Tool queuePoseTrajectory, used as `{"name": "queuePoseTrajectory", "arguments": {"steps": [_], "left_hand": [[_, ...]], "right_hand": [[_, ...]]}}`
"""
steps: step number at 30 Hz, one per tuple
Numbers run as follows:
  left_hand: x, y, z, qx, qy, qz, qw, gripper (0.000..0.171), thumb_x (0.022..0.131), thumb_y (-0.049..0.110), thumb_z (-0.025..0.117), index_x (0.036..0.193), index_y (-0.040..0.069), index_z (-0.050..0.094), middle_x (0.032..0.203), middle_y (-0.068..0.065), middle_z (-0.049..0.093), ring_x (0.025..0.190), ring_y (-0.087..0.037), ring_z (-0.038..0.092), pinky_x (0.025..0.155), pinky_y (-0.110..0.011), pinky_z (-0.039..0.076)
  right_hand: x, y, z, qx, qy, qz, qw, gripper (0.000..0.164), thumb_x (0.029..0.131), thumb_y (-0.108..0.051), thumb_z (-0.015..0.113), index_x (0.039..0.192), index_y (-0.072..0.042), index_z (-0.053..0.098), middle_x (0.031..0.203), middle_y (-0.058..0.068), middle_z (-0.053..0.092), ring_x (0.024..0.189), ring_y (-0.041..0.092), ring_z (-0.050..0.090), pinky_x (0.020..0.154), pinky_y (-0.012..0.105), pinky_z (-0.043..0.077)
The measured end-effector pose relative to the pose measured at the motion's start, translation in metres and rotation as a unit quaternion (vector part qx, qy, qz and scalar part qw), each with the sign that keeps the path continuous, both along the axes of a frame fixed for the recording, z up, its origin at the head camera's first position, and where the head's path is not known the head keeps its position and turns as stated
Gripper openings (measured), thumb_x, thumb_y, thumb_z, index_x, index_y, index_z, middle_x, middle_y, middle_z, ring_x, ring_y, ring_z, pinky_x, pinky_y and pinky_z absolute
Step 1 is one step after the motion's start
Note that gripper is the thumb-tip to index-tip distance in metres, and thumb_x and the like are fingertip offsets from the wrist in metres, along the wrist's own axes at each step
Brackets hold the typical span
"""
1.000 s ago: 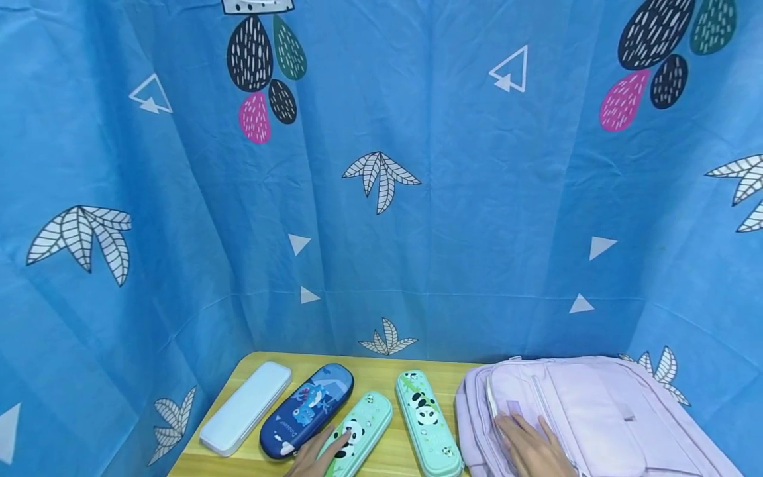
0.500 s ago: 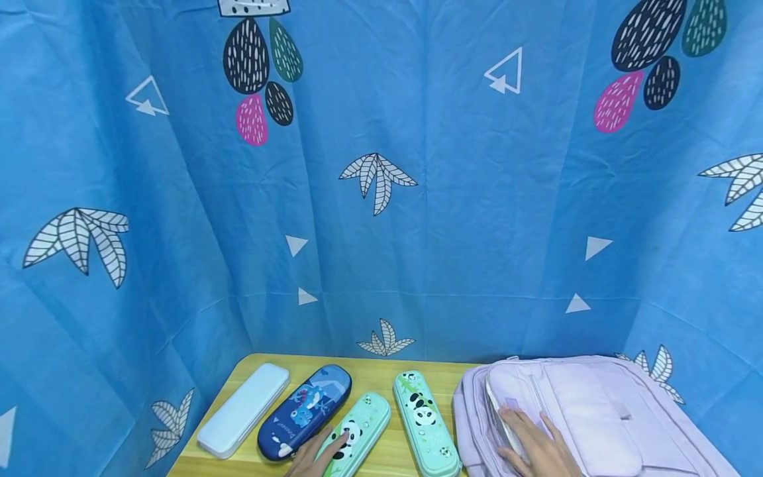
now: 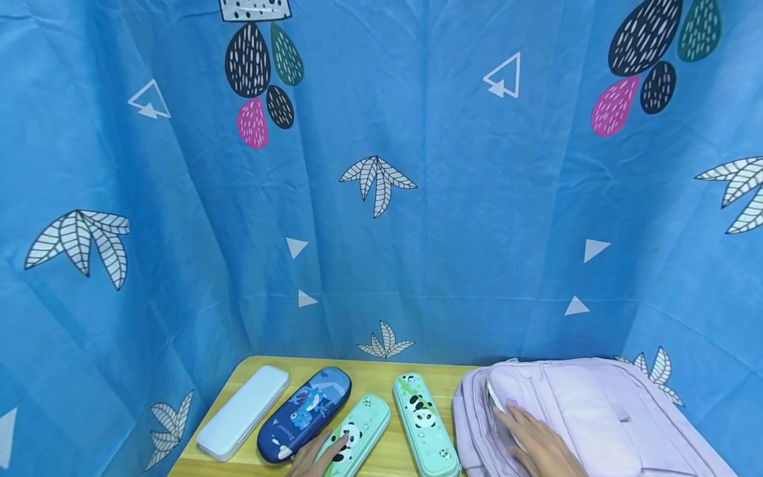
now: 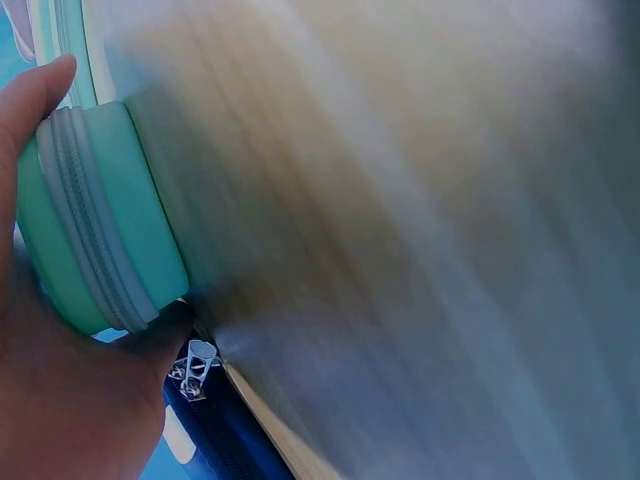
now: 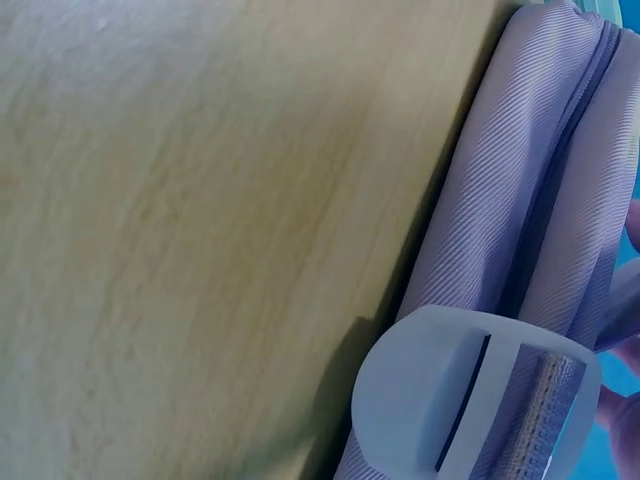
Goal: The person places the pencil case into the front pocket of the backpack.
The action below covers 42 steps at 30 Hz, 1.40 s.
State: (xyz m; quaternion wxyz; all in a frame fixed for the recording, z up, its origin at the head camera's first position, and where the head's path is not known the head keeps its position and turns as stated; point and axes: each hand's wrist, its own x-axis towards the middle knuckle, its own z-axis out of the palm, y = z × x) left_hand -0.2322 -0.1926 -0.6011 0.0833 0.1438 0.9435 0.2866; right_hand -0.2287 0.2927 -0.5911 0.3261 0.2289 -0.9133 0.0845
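Panda pencil case (image 3: 366,427) gripped in left hand (image 3: 310,457); right hand (image 3: 539,444) spread on lilac backpack (image 3: 646,411).
Probably steadying the case by its sides, parting the pocket (image 3: 572,397) mouth.

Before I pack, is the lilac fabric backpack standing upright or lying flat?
Lying flat: in the head view, the backpack spreads across the yellow wooden table, its zippered pocket facing up.

Bag (image 5: 490,200) is showing ribbed cloth | buckle (image 5: 430,380) is looking smooth, plastic | zip pull (image 4: 203,352) is gleaming, metal | tabletop (image 5: 200,220) is showing wood grain | panda cases (image 3: 368,419) are looking smooth
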Motion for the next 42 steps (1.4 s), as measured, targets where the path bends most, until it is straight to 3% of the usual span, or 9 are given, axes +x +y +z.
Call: {"name": "queuePoseTrajectory", "arguments": {"steps": [8,12,17,21,24,27,32,39,42], "left_hand": [[0.0,0.002,-0.002,-0.002,0.002,0.007,1.0,0.092,0.082,0.093,0.065,0.159,0.043,0.054,0.167,-0.016,0.046,0.149,-0.051,0.045,0.113,-0.08,0.042],[-0.001,0.001,-0.002,-0.002,-0.002,0.007,1.0,0.09,0.083,0.091,0.065,0.159,0.043,0.054,0.167,-0.018,0.046,0.148,-0.054,0.045,0.112,-0.081,0.041],[-0.002,-0.002,-0.002,0.003,-0.006,0.001,1.0,0.09,0.086,0.089,0.065,0.16,0.04,0.054,0.168,-0.021,0.044,0.148,-0.056,0.045,0.11,-0.081,0.042],[-0.001,-0.003,0.0,0.003,-0.011,0.004,0.9999,0.089,0.086,0.088,0.066,0.159,0.039,0.055,0.168,-0.02,0.044,0.148,-0.055,0.046,0.111,-0.081,0.041],[0.001,-0.004,-0.001,0.007,-0.001,0.008,0.9999,0.086,0.086,0.087,0.066,0.157,0.039,0.058,0.167,-0.02,0.046,0.145,-0.054,0.049,0.11,-0.081,0.042],[0.005,-0.007,-0.003,0.019,0.015,0.006,0.9997,0.08,0.089,0.085,0.066,0.154,0.039,0.061,0.165,-0.022,0.048,0.144,-0.054,0.052,0.109,-0.079,0.044],[0.01,-0.009,-0.008,0.036,0.03,0.015,0.9988,0.067,0.094,0.08,0.064,0.15,0.042,0.065,0.163,-0.022,0.051,0.142,-0.055,0.054,0.108,-0.076,0.048],[0.013,-0.008,-0.008,0.032,0.021,0.034,0.9987,0.066,0.094,0.079,0.065,0.148,0.042,0.067,0.163,-0.019,0.052,0.142,-0.053,0.055,0.107,-0.072,0.05],[0.012,-0.008,-0.008,0.031,0.014,0.033,0.9989,0.066,0.093,0.079,0.066,0.148,0.042,0.066,0.164,-0.02,0.051,0.143,-0.054,0.054,0.109,-0.073,0.049]], "right_hand": [[0.002,-0.001,0.001,-0.009,0.01,0.009,1.0,0.082,0.078,-0.015,0.094,0.153,-0.026,0.063,0.145,0.007,0.072,0.121,0.026,0.074,0.106,0.008,0.047],[0.004,-0.002,0.004,-0.036,-0.004,0.013,0.999,0.081,0.079,-0.011,0.094,0.153,-0.024,0.064,0.147,0.005,0.071,0.123,0.024,0.072,0.11,-0.001,0.034],[0.007,-0.001,0.008,-0.044,-0.025,0.023,0.998,0.086,0.079,-0.01,0.095,0.157,-0.024,0.06,0.148,0.003,0.071,0.132,0.012,0.068,0.105,0.001,0.042],[0.009,0.003,0.013,-0.086,-0.072,0.078,0.991,0.092,0.079,0.0,0.093,0.16,-0.018,0.056,0.151,0.01,0.067,0.148,-0.01,0.044,0.098,0.003,0.05],[0.008,0.007,0.017,-0.099,-0.079,0.104,0.986,0.094,0.078,0.005,0.092,0.161,-0.014,0.054,0.153,0.013,0.066,0.151,-0.019,0.028,0.104,-0.003,0.04],[0.004,0.01,0.021,-0.075,-0.043,0.104,0.991,0.095,0.075,0.004,0.094,0.16,-0.012,0.055,0.15,0.012,0.068,0.15,-0.017,0.033,0.112,-0.004,0.03],[0.004,0.017,0.029,-0.06,-0.028,0.085,0.994,0.094,0.073,0.002,0.095,0.158,-0.012,0.057,0.146,0.009,0.07,0.142,-0.009,0.05,0.111,-0.004,0.029],[0.005,0.028,0.04,-0.066,-0.021,0.08,0.994,0.096,0.072,0.004,0.093,0.159,-0.012,0.057,0.154,-0.001,0.066,0.147,-0.022,0.026,0.116,-0.004,0.019],[0.006,0.033,0.044,-0.053,-0.011,0.084,0.995,0.087,0.08,-0.005,0.091,0.159,-0.011,0.056,0.157,-0.003,0.062,0.15,-0.022,0.023,0.117,-0.003,0.018]]}}
